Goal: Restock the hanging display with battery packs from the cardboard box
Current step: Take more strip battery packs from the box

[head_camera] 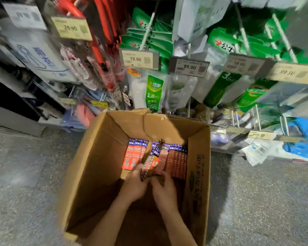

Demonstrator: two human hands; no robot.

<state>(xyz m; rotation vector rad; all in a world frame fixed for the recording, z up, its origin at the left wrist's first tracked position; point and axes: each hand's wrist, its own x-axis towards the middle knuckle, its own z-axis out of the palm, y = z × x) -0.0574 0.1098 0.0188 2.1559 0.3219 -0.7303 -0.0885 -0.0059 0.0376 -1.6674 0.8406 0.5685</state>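
An open cardboard box (100,157) stands on the floor below me. Inside, at its far end, red battery packs with blue tops stand in two groups: a small stack (134,153) on the left and a longer row (177,159) on the right. Both my hands are down in the box. My left hand (134,186) and my right hand (164,189) both grip a tilted battery pack (150,164) lifted between the two groups. The hanging display (188,66) rises behind the box, with hooks, price tags and green packaged goods.
Price tags reading 79.90 (138,59) and 95.90 (189,67) hang on hook ends above the box. Red items (100,43) hang at upper left. Blue packages (302,139) and white bags lie low at right. Speckled grey floor (25,174) surrounds the box.
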